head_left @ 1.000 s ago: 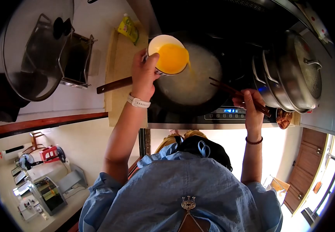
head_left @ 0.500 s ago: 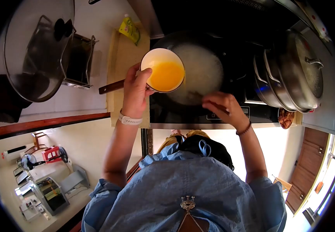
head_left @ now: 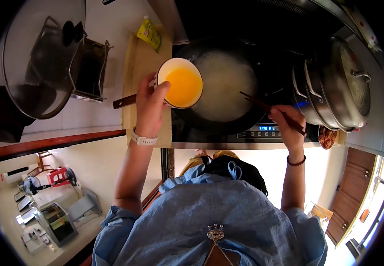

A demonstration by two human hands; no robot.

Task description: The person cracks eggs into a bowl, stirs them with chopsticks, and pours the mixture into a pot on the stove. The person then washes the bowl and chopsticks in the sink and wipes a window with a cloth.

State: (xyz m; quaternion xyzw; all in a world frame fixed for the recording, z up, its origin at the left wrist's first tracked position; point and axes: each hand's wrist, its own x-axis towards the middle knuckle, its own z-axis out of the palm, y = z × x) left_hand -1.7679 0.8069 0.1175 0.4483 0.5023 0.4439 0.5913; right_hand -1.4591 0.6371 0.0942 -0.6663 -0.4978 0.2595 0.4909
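Clasping a bowl (head_left: 173,66) over the wok's (head_left: 220,127) left rim, the left hand (head_left: 151,104) faced leftward-slanting chopsticks (head_left: 261,103). The right hand (head_left: 290,126) gripped them.

The person (head_left: 209,195) is wearing a blue short-sleeved shirt (head_left: 187,221), a silver crown-shaped ornament (head_left: 216,232), a white wrist strap (head_left: 144,140) and a dark beaded bracelet (head_left: 296,162).

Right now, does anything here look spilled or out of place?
Nothing clearly stands out: the bowl in your left hand looks tilted toward the pan, but I see no spill on the visible stovetop.
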